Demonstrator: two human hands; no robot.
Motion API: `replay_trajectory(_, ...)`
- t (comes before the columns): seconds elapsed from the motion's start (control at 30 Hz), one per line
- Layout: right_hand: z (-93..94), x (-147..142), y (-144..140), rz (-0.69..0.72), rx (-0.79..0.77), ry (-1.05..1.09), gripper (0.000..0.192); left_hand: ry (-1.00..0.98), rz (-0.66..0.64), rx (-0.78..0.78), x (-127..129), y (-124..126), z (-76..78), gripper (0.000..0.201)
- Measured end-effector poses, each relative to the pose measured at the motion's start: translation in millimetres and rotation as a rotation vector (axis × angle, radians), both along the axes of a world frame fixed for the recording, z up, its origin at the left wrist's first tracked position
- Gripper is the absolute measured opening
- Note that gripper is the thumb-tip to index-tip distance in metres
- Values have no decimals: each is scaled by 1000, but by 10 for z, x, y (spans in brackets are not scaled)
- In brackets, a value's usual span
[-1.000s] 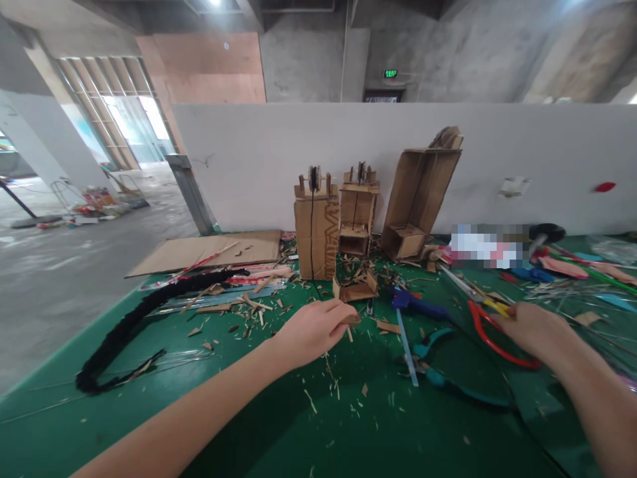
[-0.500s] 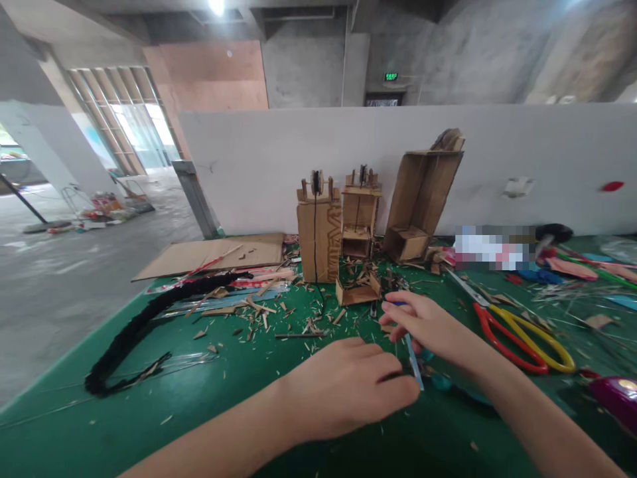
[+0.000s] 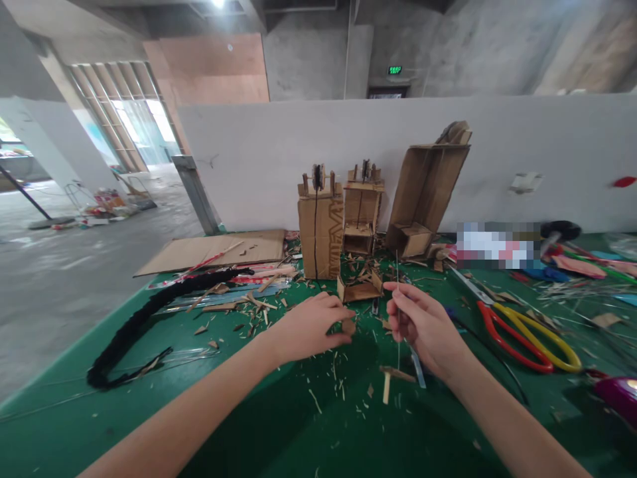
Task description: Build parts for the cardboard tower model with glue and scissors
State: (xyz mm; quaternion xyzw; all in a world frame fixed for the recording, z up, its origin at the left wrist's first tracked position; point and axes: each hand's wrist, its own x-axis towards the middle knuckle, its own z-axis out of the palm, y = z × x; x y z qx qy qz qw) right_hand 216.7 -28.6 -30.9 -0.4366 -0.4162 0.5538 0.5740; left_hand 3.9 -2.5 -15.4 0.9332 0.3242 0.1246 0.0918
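Observation:
My left hand point(image 3: 316, 325) is bent above the green table, with a small piece of cardboard point(image 3: 349, 326) between its thumb and fingertips. To its right, my right hand point(image 3: 418, 322) pinches a thin, straight wire-like rod point(image 3: 397, 271) held almost upright. Below the rod's lower end is a small T-shaped piece of cardboard and wood point(image 3: 387, 384); I cannot tell whether the two are joined. A pale blue strip point(image 3: 418, 368) lies under my right wrist. Just beyond my hands sits a low open cardboard tray point(image 3: 362, 293).
Behind stand a cardboard tower with a spool point(image 3: 318, 232), a smaller cardboard frame point(image 3: 359, 212) and a tall open cardboard box point(image 3: 423, 192). Red and yellow scissors point(image 3: 522, 332) lie right. A black fuzzy strip point(image 3: 134, 338) curves at left. Scraps litter the green table point(image 3: 249, 425).
My left hand has moved away and to the left, onto the cardboard piece. My right hand has come slightly right and now holds the rod upright. The T-shaped piece has come into sight.

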Motion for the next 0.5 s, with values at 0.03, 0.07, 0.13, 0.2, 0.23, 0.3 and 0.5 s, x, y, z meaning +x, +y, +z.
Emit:
replay_trajectory(0.03,-11,-12,-2,25,7,11,36,34,-3,42,7,9,-46,43)
replay_trajectory(0.07,-21,-21,-2,41,12,18,36,54,1,76,4,22,-80,48)
replay_trajectory(0.13,-36,-31,2,48,17,24,35,78,25,126,-39,71,-118,43)
replay_trajectory(0.2,-43,-33,7,45,15,17,34,145,62,188,-127,150,-141,36)
replay_trajectory(0.23,-45,-33,8,46,13,8,34,203,90,229,-178,195,-155,36)
replay_trajectory(0.3,-51,-33,3,60,9,-17,32,310,171,311,-280,284,-193,34)
replay_trajectory(0.5,-79,-61,-13,105,-3,-88,33,343,359,411,-466,415,-240,24)
